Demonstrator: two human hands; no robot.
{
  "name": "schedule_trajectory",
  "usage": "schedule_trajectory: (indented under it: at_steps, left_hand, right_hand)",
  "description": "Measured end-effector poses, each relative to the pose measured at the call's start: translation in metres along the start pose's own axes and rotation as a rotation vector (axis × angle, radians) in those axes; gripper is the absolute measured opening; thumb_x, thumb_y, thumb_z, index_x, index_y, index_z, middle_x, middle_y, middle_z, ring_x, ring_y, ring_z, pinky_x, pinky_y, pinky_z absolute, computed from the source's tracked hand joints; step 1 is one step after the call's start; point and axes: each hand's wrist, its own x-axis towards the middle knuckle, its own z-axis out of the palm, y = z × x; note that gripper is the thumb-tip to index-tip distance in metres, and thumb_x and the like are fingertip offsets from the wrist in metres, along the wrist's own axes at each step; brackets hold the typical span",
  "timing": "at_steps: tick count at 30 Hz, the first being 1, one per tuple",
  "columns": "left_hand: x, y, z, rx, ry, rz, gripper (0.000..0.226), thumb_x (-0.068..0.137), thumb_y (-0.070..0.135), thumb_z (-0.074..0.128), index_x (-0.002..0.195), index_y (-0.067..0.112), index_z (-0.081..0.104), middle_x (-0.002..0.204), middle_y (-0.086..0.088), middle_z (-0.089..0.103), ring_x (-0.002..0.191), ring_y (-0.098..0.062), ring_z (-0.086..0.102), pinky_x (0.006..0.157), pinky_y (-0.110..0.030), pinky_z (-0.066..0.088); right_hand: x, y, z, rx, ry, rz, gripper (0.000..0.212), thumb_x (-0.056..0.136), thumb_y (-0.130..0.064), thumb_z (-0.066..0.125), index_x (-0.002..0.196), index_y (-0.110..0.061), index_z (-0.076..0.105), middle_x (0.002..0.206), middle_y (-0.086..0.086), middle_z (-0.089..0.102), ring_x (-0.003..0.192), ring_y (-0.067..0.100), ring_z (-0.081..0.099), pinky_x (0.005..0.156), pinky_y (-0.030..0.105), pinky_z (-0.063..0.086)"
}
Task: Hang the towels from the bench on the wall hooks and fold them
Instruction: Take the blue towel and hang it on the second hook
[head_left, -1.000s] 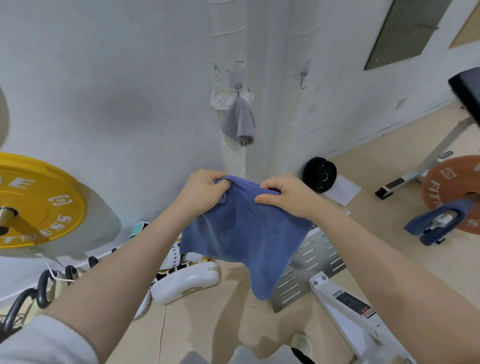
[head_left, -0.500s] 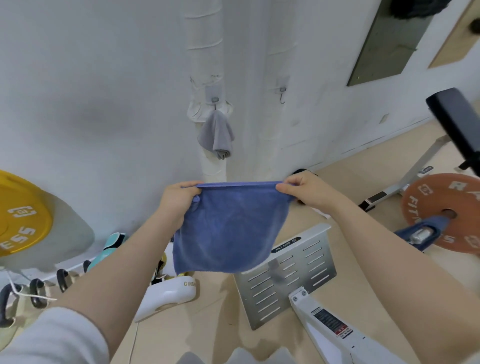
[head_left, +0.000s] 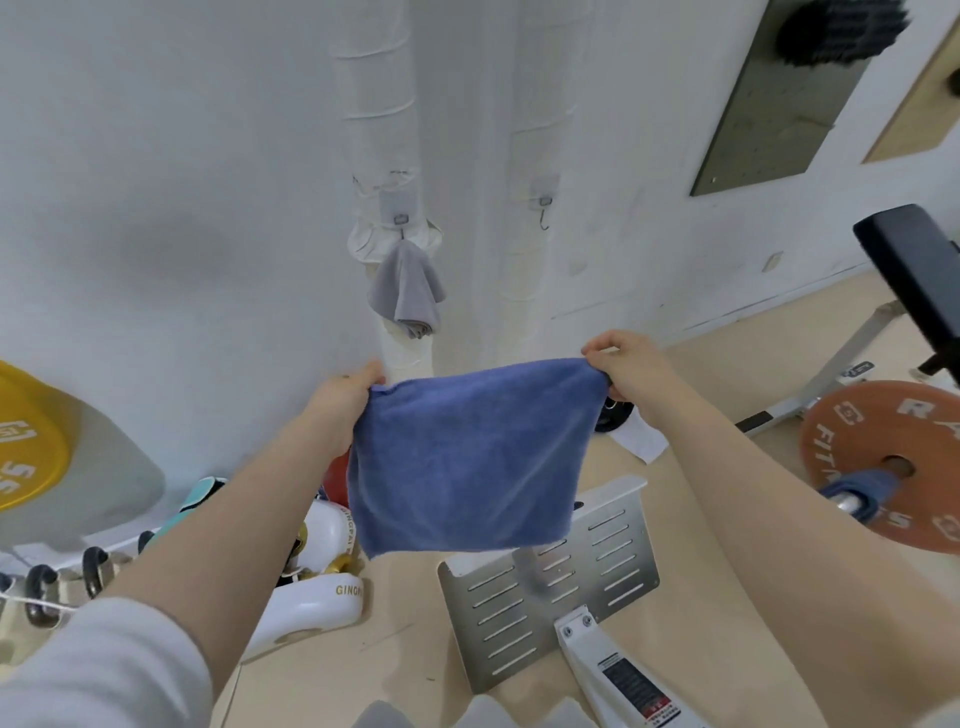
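Blue towel (head_left: 467, 457) outspread, top corners pinched by left hand (head_left: 345, 400) and right hand (head_left: 631, 371)

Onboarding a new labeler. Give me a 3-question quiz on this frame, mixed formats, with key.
1. True or false: both hooks already carry a towel.
2. Which towel do the hands hold? A) grey B) blue C) white
3. Fill in: the free hook is to the ____ of the grey towel.

Key:
1. False: the grey towel hangs on one; the free hook is bare.
2. B: left hand and right hand pinch the blue towel by its top corners.
3. right
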Motion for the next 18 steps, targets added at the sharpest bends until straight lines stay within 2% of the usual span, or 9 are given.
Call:
schedule_trajectory:
  at_steps: [1, 3, 6, 8, 10, 13, 15, 16, 18]
  left_hand:
    - [0.005, -0.003, 0.005, -0.006, 0.037, -0.002, 0.042, 0.082, 0.054, 0.055, 0.078, 0.013, 0.066, 0.097, -0.009, 0.067, 0.096, -0.028, 0.061, 0.094, -0.042, 0.048]
    - [0.005, -0.003, 0.014, -0.111, 0.042, -0.008, 0.048, 0.085, 0.057, 0.051, 0.077, 0.011, 0.063, 0.095, -0.01, 0.065, 0.093, -0.028, 0.061, 0.092, -0.038, 0.048]
    - [-0.004, 0.005, 0.035, -0.263, -0.039, -0.03, 0.034, 0.089, 0.041, 0.056, 0.077, 0.009, 0.06, 0.078, -0.005, 0.069, 0.085, -0.023, 0.063, 0.086, -0.033, 0.052]
    - [-0.014, 0.013, 0.052, -0.299, -0.143, -0.01, 0.024, 0.093, 0.015, 0.048, 0.072, 0.007, 0.056, 0.059, -0.002, 0.065, 0.07, -0.017, 0.058, 0.068, -0.024, 0.05]
    - [-0.021, 0.018, 0.067, -0.339, -0.232, 0.026, 0.023, 0.091, 0.0, 0.039, 0.073, 0.008, 0.05, 0.068, -0.006, 0.056, 0.068, -0.015, 0.051, 0.062, -0.021, 0.046]
    - [-0.039, 0.021, 0.084, -0.295, -0.356, 0.176, 0.014, 0.094, 0.002, 0.044, 0.087, 0.004, 0.057, 0.081, -0.011, 0.059, 0.076, -0.019, 0.058, 0.072, -0.026, 0.048]
    - [-0.052, 0.023, 0.092, -0.322, -0.397, 0.224, 0.012, 0.093, 0.005, 0.048, 0.088, 0.006, 0.059, 0.077, -0.008, 0.064, 0.072, -0.016, 0.062, 0.067, -0.024, 0.053]
    - [-0.059, 0.024, 0.097, -0.338, -0.407, 0.245, 0.011, 0.092, 0.005, 0.05, 0.087, 0.009, 0.059, 0.074, -0.005, 0.066, 0.068, -0.014, 0.064, 0.063, -0.022, 0.054]
    - [-0.069, 0.024, 0.106, -0.387, -0.428, 0.253, 0.009, 0.091, 0.003, 0.052, 0.088, 0.01, 0.058, 0.072, -0.003, 0.068, 0.065, -0.013, 0.065, 0.06, -0.021, 0.055]
  right_hand:
    - [0.001, 0.001, -0.001, 0.025, -0.007, 0.03, 0.011, 0.088, -0.009, 0.05, 0.084, -0.016, 0.057, 0.069, 0.002, 0.052, 0.058, 0.015, 0.044, 0.055, 0.026, 0.039]
    - [0.0, 0.002, -0.005, 0.141, -0.13, 0.105, 0.015, 0.088, -0.008, 0.049, 0.079, -0.019, 0.056, 0.063, 0.002, 0.049, 0.054, 0.015, 0.045, 0.054, 0.025, 0.041]
    - [-0.007, 0.001, -0.008, 0.247, -0.361, 0.144, 0.017, 0.088, -0.007, 0.048, 0.079, -0.02, 0.056, 0.053, -0.005, 0.051, 0.044, 0.009, 0.049, 0.047, 0.02, 0.044]
    - [-0.012, -0.001, -0.007, 0.254, -0.451, 0.099, 0.021, 0.09, -0.006, 0.046, 0.08, -0.02, 0.058, 0.055, -0.007, 0.055, 0.046, 0.008, 0.052, 0.052, 0.02, 0.048]
    - [-0.019, -0.004, -0.005, 0.261, -0.505, 0.05, 0.025, 0.092, -0.005, 0.044, 0.081, -0.02, 0.062, 0.062, -0.008, 0.062, 0.05, 0.008, 0.058, 0.058, 0.019, 0.051]
    - [-0.029, -0.009, -0.004, 0.255, -0.615, -0.048, 0.026, 0.092, -0.002, 0.046, 0.09, -0.019, 0.066, 0.083, -0.003, 0.069, 0.064, 0.011, 0.065, 0.073, 0.022, 0.055]
    - [-0.035, -0.012, -0.004, 0.192, -0.674, -0.142, 0.028, 0.089, 0.003, 0.051, 0.096, -0.02, 0.066, 0.091, 0.004, 0.068, 0.079, 0.012, 0.066, 0.083, 0.024, 0.052]
    - [-0.038, -0.013, -0.004, 0.141, -0.677, -0.188, 0.03, 0.086, 0.006, 0.054, 0.098, -0.019, 0.065, 0.089, 0.006, 0.069, 0.081, 0.01, 0.065, 0.084, 0.021, 0.051]
    - [-0.042, -0.017, -0.002, 0.015, -0.596, -0.272, 0.028, 0.082, 0.008, 0.058, 0.096, -0.015, 0.065, 0.077, 0.008, 0.067, 0.075, 0.009, 0.064, 0.078, 0.02, 0.051]
